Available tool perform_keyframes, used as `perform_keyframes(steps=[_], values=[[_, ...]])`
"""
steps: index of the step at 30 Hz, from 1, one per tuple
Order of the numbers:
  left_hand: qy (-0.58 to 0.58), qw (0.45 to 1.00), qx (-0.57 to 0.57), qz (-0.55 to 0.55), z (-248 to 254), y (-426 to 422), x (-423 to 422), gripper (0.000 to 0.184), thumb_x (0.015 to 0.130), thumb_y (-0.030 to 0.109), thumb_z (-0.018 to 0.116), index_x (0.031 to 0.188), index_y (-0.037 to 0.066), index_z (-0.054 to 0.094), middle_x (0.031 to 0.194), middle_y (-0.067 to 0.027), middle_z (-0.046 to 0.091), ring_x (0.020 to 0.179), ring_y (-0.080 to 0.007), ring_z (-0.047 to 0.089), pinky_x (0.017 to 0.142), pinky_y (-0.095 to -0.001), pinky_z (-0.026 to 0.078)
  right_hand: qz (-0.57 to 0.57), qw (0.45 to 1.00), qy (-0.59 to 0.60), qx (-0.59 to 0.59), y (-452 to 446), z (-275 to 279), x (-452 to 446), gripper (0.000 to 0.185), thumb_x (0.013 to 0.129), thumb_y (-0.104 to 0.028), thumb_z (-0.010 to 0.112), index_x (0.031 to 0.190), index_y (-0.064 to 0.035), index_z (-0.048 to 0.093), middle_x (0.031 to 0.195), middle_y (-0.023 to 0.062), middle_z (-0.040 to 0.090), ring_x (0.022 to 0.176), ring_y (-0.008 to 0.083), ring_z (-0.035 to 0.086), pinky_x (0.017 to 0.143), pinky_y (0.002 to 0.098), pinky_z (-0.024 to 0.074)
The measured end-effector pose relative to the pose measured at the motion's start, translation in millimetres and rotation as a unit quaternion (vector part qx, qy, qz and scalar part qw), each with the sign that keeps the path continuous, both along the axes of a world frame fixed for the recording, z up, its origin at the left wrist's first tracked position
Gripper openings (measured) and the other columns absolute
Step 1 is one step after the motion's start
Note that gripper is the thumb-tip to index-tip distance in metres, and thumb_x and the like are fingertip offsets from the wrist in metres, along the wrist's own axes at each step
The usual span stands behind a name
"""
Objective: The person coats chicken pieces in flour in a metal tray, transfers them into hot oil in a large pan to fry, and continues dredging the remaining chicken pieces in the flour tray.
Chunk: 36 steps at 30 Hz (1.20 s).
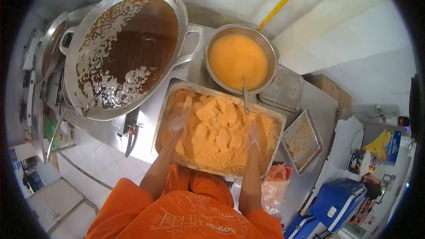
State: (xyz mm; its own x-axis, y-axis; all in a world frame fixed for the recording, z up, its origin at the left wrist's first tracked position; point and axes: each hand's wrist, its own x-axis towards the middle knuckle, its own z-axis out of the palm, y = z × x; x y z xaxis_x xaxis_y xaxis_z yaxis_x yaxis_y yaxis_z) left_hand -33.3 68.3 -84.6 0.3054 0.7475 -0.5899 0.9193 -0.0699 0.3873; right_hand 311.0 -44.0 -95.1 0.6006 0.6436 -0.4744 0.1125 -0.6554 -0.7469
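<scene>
A metal tray [221, 159] of orange-tinted breading flour [217, 119] lies before me, with several coated lumps in its middle. At the left side of the flour is my left hand [178, 121], dusted pale, its fingers stretched toward the far side and holding nothing I can see. My right hand [253, 136] stands edge-on at the right of the lumps, fingers extended and their tips partly hidden in the flour. Behind the tray is a steel bowl [274, 57] of thick orange batter [237, 57], with a metal utensil handle [245, 95] leaning over its near rim.
A large two-handled pan [181, 13] of dark, foaming oil stands at the back left. On the right are a crumb-strewn tray [301, 141] and an upturned-looking metal tray [283, 89]. A plastic bag [273, 190] sits by the near edge; blue coolers [338, 199] stand beyond.
</scene>
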Motion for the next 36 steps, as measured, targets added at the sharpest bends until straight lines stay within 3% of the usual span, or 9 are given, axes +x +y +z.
perform_keyframes(steps=[8,14,17,21,26,27,30,33,36], values=[[-0.079,0.997,0.016,0.002,3.9,16.3,55.8,0.041,0.104,0.026,0.048,0.139,0.006,0.056,0.127,-0.0179,0.065,0.108,-0.0283,0.066,0.090,-0.0390,0.054,0.078,0.995,0.051,-0.041,19.1,-28.1,-35.1,0.066,0.101,-0.042,0.056,0.152,-0.0023,0.040,0.152,0.0208,0.046,0.141,0.0332,0.042,0.115,0.0390,0.0336],[-0.065,0.997,-0.002,0.046,17.9,0.9,31.4,0.043,0.105,0.030,0.046,0.140,0.008,0.056,0.128,-0.0164,0.066,0.110,-0.0267,0.066,0.092,-0.0376,0.053,0.093,0.989,0.001,-0.111,-15.6,98.4,-47.5,0.066,0.103,-0.043,0.054,0.153,-0.0024,0.039,0.154,0.0217,0.044,0.143,0.0334,0.041,0.115,0.0382,0.0323],[-0.036,0.994,-0.062,0.083,22.0,7.2,0.1,0.043,0.106,0.033,0.045,0.141,0.009,0.056,0.129,-0.0157,0.066,0.110,-0.0258,0.066,0.093,-0.0369,0.052,0.157,0.984,-0.058,-0.060,-61.6,99.9,-37.5,0.063,0.104,-0.044,0.051,0.150,-0.0026,0.042,0.152,0.0220,0.044,0.143,0.0329,0.040,0.116,0.0373,0.0307],[-0.008,0.984,-0.164,0.069,28.9,11.0,2.6,0.045,0.107,0.036,0.044,0.141,0.010,0.056,0.130,-0.0147,0.067,0.111,-0.0247,0.066,0.094,-0.0360,0.051,0.067,0.997,-0.028,-0.029,-81.7,48.4,-33.7,0.061,0.103,-0.044,0.051,0.147,-0.0017,0.045,0.145,0.0231,0.048,0.136,0.0335,0.044,0.110,0.0402,0.0342],[-0.296,0.947,-0.096,-0.074,-107.3,-35.8,15.3,0.044,0.107,0.038,0.044,0.139,0.011,0.058,0.130,-0.0125,0.065,0.109,-0.0273,0.064,0.088,-0.0382,0.052,0.013,0.998,0.058,-0.020,-68.0,-36.5,-33.7,0.060,0.103,-0.045,0.050,0.143,-0.0005,0.049,0.136,0.0244,0.052,0.127,0.0343,0.049,0.103,0.0437,0.0386],[-0.349,0.926,-0.124,-0.074,-104.0,-38.8,41.5,0.046,0.107,0.041,0.044,0.142,0.013,0.056,0.134,-0.0103,0.062,0.110,-0.0277,0.063,0.090,-0.0391,0.051,0.043,0.998,0.041,0.009,-65.7,-41.0,-35.2,0.057,0.102,-0.043,0.052,0.140,0.0000,0.051,0.129,0.0238,0.056,0.119,0.0345,0.052,0.098,0.0447,0.0411],[-0.044,0.939,-0.040,-0.340,-17.0,-19.3,91.1,0.034,0.106,0.034,0.047,0.133,0.020,0.061,0.126,-0.0101,0.064,0.096,-0.0266,0.065,0.079,-0.0417,0.052,0.137,0.990,0.006,-0.033,-42.6,1.7,-43.3,0.052,0.101,-0.040,0.055,0.134,0.0008,0.054,0.123,0.0225,0.061,0.111,0.0336,0.058,0.093,0.0452,0.0453],[-0.071,0.969,-0.024,-0.233,12.9,-18.0,89.0,0.036,0.105,0.035,0.049,0.135,0.017,0.059,0.123,-0.0115,0.065,0.095,-0.0276,0.066,0.079,-0.0420,0.052,0.217,0.971,-0.032,-0.094,-21.4,125.6,-57.6,0.049,0.101,-0.039,0.057,0.128,0.0012,0.057,0.123,0.0214,0.064,0.110,0.0320,0.061,0.091,0.0445,0.0480],[-0.087,0.992,-0.044,-0.080,26.7,-12.6,45.5,0.040,0.103,0.036,0.052,0.136,0.014,0.057,0.121,-0.0129,0.066,0.094,-0.0286,0.066,0.079,-0.0422,0.053,0.133,0.990,0.048,0.015,-75.1,84.2,-63.1,0.048,0.104,-0.033,0.054,0.140,-0.0023,0.054,0.131,0.0134,0.062,0.111,0.0297,0.060,0.096,0.0418,0.0462]])
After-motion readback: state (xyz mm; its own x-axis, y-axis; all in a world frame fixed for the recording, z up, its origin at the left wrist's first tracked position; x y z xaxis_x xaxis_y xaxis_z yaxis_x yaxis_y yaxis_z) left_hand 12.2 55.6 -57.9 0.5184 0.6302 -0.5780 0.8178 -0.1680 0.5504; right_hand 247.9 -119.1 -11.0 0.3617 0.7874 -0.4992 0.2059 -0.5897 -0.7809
